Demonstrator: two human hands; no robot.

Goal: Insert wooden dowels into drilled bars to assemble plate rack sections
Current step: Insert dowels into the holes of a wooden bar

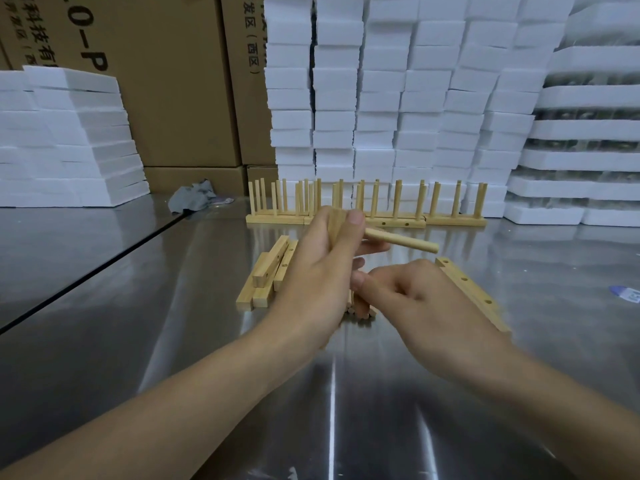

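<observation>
Dowel point(403, 241), the pale round wooden one: where is it?

In my left hand point(318, 275), held above the shiny steel table point(138, 289). My fingers curl round it with the thumb pressed on top, and its free end sticks out to the right. More pale wood shows inside that fist; I cannot tell how many pieces.

And your right hand point(429, 303)?

Just beside the left and lower, fingers curled, thumb pointing at the left palm. Whether it pinches anything I cannot tell, because the fingers hide it.

What lies under them?

A heap of loose wooden dowels point(360, 312), nearly all covered by my two hands; only a few round ends peep out. To the right a long drilled wooden bar point(476, 292) lies flat, holes up, its near stretch partly behind my right hand. To the left is a small stack of square wooden bars point(268, 268), partly behind my left hand. At the far right a blue-and-white scrap point(627, 294) lies on the table.

Further back?

A row of finished rack sections point(453, 220), dowels upright in their bars; my left thumb blocks part of the middle. Left of them is a crumpled grey rag point(194, 199). Behind stand stacked white foam blocks point(398, 98), brown cardboard boxes point(180, 98) with black print, and another white foam stack point(69, 140) at the left.
</observation>
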